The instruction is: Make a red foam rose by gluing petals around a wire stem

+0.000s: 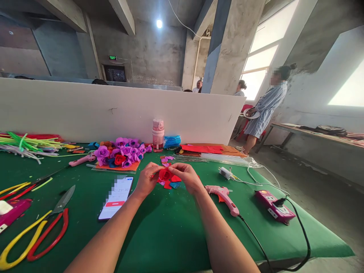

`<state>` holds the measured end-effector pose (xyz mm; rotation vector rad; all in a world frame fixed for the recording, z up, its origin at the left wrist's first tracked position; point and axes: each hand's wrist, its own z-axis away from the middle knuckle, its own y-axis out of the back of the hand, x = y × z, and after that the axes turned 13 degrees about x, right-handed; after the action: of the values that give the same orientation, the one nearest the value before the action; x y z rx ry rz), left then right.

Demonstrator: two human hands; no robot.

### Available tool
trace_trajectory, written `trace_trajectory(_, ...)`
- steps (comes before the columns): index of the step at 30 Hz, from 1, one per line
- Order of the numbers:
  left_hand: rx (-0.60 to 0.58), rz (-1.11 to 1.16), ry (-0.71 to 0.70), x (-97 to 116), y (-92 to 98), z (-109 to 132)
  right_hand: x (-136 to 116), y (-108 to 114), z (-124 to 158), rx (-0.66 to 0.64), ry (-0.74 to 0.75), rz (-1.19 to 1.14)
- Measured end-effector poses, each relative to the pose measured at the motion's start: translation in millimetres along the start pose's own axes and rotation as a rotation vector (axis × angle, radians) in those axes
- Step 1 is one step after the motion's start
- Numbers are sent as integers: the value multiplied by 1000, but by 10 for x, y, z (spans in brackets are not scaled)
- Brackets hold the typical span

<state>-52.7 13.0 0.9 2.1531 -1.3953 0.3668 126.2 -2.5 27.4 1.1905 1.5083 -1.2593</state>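
Observation:
A red paper flower (165, 174) is held up between my two hands, above the green table. My left hand (148, 179) pinches its left edge, fingers closed. On the other side, the thumb and fingers of my right hand (186, 176) press together at the flower's upper right edge. Loose petal pieces in red, blue and purple (175, 185) lie below and behind the flower. Just right of my right wrist rests a pink glue gun (224, 195). A phone (117, 199) showing a timer lies left of my left hand.
Finished purple paper flowers (125, 149) are heaped at the back left. A pink bottle (158, 135) stands against the white partition (125, 110). Large scissors (54, 220) lie at left; a power strip (274, 206) with cables sits at right. A person (267, 102) stands beyond the table.

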Motion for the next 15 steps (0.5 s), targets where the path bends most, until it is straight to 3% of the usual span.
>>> trace_trajectory(9,5,24,59,11,-9,7,-12,-20,-2,43,-16,-16)
trace_trajectory(15,166,107,346,-121,-93,22,72,-36,-66,246,-26,-100)
